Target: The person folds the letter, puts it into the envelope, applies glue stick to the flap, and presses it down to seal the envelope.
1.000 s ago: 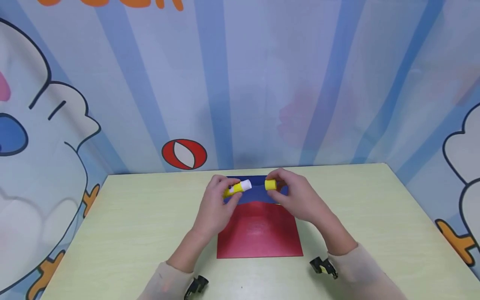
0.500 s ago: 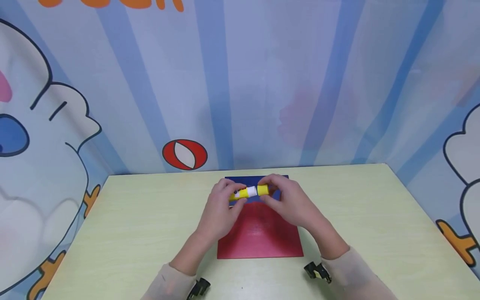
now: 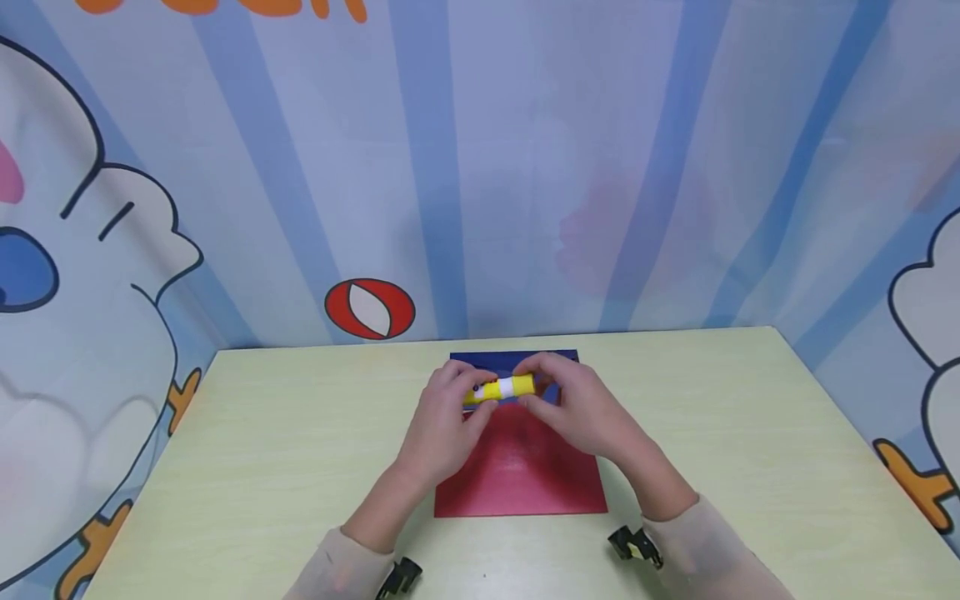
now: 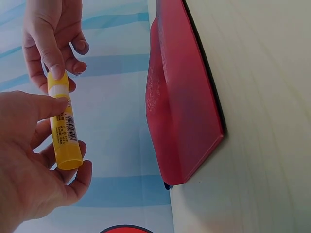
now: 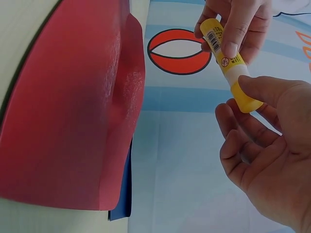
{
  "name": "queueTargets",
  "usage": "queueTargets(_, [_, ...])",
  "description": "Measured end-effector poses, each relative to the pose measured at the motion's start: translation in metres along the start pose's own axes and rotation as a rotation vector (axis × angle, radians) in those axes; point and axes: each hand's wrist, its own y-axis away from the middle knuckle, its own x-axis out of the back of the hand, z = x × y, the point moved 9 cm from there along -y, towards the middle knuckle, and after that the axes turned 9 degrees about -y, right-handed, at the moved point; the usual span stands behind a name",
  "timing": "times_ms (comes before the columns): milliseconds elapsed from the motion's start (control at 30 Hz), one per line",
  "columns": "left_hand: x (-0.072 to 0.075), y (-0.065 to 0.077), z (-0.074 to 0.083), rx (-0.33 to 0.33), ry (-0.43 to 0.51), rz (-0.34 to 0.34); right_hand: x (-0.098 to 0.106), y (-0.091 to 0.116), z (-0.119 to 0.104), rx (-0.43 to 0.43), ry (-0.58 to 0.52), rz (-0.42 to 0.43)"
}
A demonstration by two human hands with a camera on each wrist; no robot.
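My left hand (image 3: 442,421) grips the yellow barrel of a glue stick (image 4: 66,131) between thumb and fingers. With thumb and fingertips my right hand (image 3: 573,408) pinches its yellow cap (image 3: 524,384) at the other end. A white collar (image 4: 59,90) shows between barrel and cap, and the cap sits in line against it. Printed text and a barcode face the left wrist camera. Beneath both hands lies red paper (image 3: 521,475), its far part raised in a bulge in the wrist views, with blue paper (image 3: 513,361) at its far edge.
The papers lie on a pale wooden table (image 3: 300,450). A striped blue backdrop (image 3: 510,167) with cartoon prints rises behind the table's far edge. Small black cameras (image 3: 633,546) hang at the wrists.
The hands have come together. A second ago the cap was apart from the glue stick; now it is at the white collar, with less white showing than half a second ago.
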Motion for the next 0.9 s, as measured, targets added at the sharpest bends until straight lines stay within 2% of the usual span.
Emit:
queueTargets(267, [-0.002,0.001,0.001,-0.010,0.016,-0.005,-0.003,0.000,0.004,-0.020,-0.020,-0.029])
queueTargets(600, [-0.002,0.001,0.003,-0.038,-0.024,0.000,-0.007,0.000,0.010,-0.059,-0.048,-0.071])
queueTargets(900, [-0.004,0.003,0.006,-0.058,-0.016,-0.014,-0.012,0.000,0.019,-0.115,-0.097,-0.098])
